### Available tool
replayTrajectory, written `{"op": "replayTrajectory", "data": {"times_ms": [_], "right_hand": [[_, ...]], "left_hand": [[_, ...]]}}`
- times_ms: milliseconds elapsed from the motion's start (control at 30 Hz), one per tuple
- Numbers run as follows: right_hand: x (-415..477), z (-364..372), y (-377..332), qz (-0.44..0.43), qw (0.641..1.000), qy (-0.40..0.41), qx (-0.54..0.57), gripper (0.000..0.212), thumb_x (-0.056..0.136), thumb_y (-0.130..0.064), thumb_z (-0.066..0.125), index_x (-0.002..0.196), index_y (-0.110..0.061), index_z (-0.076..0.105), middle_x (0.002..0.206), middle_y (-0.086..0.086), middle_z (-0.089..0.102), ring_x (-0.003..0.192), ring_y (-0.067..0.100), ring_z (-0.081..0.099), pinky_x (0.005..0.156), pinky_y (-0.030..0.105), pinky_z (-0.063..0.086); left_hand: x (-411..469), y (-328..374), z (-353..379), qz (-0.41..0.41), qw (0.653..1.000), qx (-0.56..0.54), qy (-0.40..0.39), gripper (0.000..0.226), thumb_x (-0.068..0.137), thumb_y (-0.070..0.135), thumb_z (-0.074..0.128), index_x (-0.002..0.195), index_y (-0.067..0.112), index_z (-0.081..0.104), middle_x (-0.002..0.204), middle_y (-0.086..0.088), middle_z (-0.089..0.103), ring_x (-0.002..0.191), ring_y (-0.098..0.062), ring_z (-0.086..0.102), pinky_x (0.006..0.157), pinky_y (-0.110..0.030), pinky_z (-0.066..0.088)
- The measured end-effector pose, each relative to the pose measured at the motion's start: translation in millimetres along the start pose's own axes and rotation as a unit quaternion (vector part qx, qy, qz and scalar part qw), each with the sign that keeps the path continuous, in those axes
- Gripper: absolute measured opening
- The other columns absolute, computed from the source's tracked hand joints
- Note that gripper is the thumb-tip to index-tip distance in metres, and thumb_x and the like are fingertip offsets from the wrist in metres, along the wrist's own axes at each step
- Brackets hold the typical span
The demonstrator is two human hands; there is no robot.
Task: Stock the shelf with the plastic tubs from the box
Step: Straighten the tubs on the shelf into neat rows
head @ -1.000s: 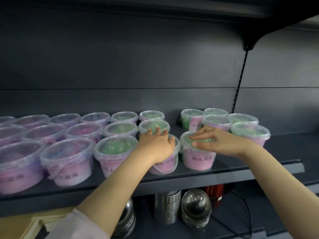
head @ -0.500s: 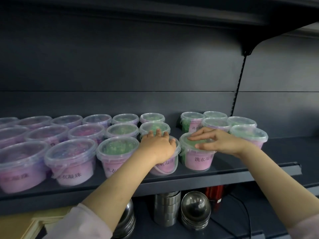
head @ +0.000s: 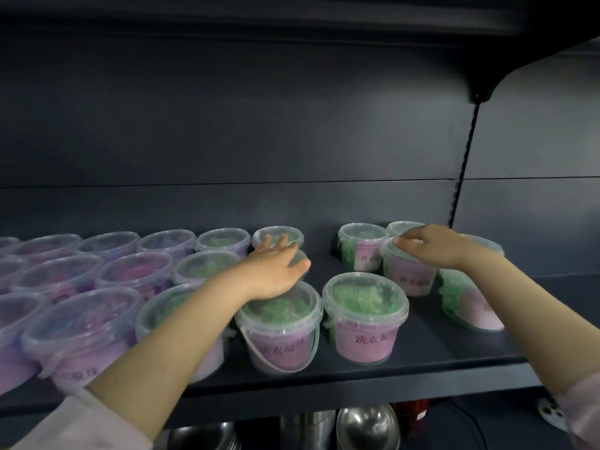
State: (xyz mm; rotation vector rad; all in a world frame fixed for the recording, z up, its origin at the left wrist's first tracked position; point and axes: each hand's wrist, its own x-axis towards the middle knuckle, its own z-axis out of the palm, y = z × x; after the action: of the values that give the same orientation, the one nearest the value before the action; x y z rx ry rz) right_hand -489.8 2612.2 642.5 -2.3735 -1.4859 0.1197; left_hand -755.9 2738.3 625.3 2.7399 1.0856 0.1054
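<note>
Left hand [head: 276, 267], right hand [head: 431, 245] over tubs [head: 365, 319]

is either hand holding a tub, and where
Left hand lies flat across tub lids, gripping nothing. Right hand curls over the lid rim of one tub; real grip cannot be told.

- Clear plastic tub of green beads with a pink label [head: 367, 319], front row on the dark shelf [head: 448, 342]: dark print on the pink reads 洗衣凝, plus one more character that's too smeared to make out.
- Clear handled tub [head: 279, 339] just to its left: same print, I only get 衣凝 in the middle and both ends are blurry.
- Clear second-row tub with a pink side [head: 410, 280]: 洗衣 is legible, the rest is mush.
- Clear back-row tub of green beads [head: 360, 254]: 洗衣 shows, then the second-row tub cuts it off.
- Clear purple-pink tub at front left [head: 74, 362]: the print looks like it ends in 凝珠, but it's pretty blurry.
</note>
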Motion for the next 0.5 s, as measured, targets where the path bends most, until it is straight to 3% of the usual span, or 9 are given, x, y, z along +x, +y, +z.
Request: {"op": "replayTrajectory", "data": {"times_ms": [133, 267, 367, 500], "right_hand": [[12, 17, 13, -0.012, 0.999, -0.006, -0.044, 0.043, 0.101, -0.043, 0.035, 0.128, -0.021, 0.060, 0.141, 0.010, 0.052, 0.126, 0.030, 0.049, 0.104, 0.035, 0.036], [19, 14, 13, -0.055, 0.998, -0.040, -0.008, 0.040, 0.097, -0.042, 0.045, 0.110, -0.015, 0.071, 0.124, 0.004, 0.063, 0.114, 0.023, 0.056, 0.102, 0.035, 0.038], [22, 17, -5, -0.134, 0.985, -0.106, 0.018, 0.030, 0.094, -0.037, 0.053, 0.119, -0.029, 0.067, 0.131, -0.014, 0.057, 0.126, 0.009, 0.048, 0.111, 0.029, 0.031], [32, 36, -38, -0.176, 0.978, -0.113, 0.002, 0.037, 0.096, -0.036, 0.048, 0.132, -0.036, 0.056, 0.145, -0.012, 0.042, 0.139, 0.007, 0.030, 0.118, 0.030, 0.018]], "left_hand": [[8, -9, 17, -0.022, 0.999, 0.037, -0.033, 0.069, 0.095, 0.063, 0.016, 0.152, 0.025, 0.011, 0.161, 0.002, -0.003, 0.147, -0.018, -0.007, 0.116, -0.035, -0.003], [10, -10, 19, -0.022, 0.998, 0.048, -0.036, 0.069, 0.094, 0.064, 0.014, 0.152, 0.028, 0.009, 0.160, 0.005, -0.003, 0.147, -0.014, -0.005, 0.115, -0.033, -0.004], [10, -10, 20, -0.019, 0.998, 0.052, -0.035, 0.068, 0.095, 0.062, 0.013, 0.153, 0.027, 0.008, 0.160, 0.004, -0.004, 0.146, -0.014, -0.006, 0.115, -0.032, -0.004], [9, -11, 23, -0.013, 0.998, 0.047, -0.028, 0.067, 0.095, 0.061, 0.013, 0.152, 0.027, 0.009, 0.161, 0.003, -0.003, 0.147, -0.015, -0.005, 0.116, -0.032, -0.003]]}}
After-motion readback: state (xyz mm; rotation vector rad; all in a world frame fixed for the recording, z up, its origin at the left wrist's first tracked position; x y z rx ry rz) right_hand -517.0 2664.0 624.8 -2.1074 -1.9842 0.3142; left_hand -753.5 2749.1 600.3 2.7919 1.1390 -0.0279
